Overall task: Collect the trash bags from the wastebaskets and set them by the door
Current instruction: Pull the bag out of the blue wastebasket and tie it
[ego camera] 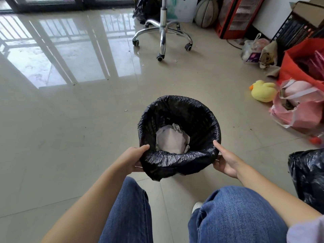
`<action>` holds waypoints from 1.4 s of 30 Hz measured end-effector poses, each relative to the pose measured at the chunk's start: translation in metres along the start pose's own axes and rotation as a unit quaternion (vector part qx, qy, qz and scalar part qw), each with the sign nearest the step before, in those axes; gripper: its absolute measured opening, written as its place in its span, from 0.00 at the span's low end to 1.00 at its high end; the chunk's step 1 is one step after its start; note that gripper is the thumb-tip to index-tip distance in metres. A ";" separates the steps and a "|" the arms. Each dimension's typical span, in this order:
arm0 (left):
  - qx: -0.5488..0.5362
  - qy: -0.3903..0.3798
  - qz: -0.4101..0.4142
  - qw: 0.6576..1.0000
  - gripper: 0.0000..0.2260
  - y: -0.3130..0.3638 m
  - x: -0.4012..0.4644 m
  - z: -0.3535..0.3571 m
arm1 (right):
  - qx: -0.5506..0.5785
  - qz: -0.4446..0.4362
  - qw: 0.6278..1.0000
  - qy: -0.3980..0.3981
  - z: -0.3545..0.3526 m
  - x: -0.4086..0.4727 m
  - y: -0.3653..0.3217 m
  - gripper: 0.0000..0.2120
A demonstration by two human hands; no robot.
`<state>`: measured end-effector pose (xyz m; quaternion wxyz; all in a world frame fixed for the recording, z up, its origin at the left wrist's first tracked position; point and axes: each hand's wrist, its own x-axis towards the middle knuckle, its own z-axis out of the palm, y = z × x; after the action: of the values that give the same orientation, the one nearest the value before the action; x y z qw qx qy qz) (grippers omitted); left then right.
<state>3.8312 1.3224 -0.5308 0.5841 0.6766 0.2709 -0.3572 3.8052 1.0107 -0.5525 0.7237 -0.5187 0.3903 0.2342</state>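
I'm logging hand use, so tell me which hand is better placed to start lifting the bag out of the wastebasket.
Neither clearly. The left hand and right hand both grip the black trash bag at its near rim, on opposite sides, so a two-handed lift fits best.

The black trash bag (178,158) wraps the wastebasket completely, so none of the basket itself shows. Fingers of the left hand (130,159) and the right hand (226,162) vanish under the folded plastic. Another black bag (308,178) runs off the right edge.
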 end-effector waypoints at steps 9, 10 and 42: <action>-0.299 -0.178 -0.024 0.937 0.11 0.023 -0.019 0.023 | 0.017 0.058 0.996 -0.067 0.001 -0.012 0.005 0.12; -0.326 -0.182 -0.027 0.928 0.11 0.025 -0.020 0.026 | 0.011 0.061 0.995 -0.072 0.002 -0.013 0.005 0.11; -0.520 -0.049 0.019 0.852 0.11 0.050 -0.009 0.045 | 0.032 -0.147 0.984 0.098 0.006 -0.035 -0.055 0.11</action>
<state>3.8571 1.2706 -0.4964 0.8702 0.2603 0.3750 -0.1855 3.8279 0.9994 -0.4919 0.7245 -0.5677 0.3862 0.0610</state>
